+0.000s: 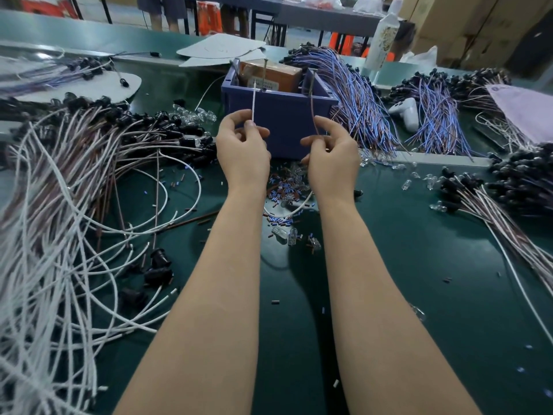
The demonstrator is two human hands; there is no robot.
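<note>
My left hand [243,145] pinches a thin white wire [253,100] between thumb and forefinger, its free end standing straight up. My right hand [330,148] pinches a thin brown wire [311,97] that rises and bends a little. Both hands are raised side by side in front of a blue plastic box [281,121]. Below them on the green table [404,265] lies a small heap of blue and red sleeve pieces [285,188], with a few clear bulbs [284,235] nearer me.
A big tangle of white and brown wires with black caps [74,181] fills the left. Blue and purple wire bundles [359,94] lie behind the box and to the right. A white handheld device [405,110], a white bottle [383,40] and more capped wires [514,187] sit on the right.
</note>
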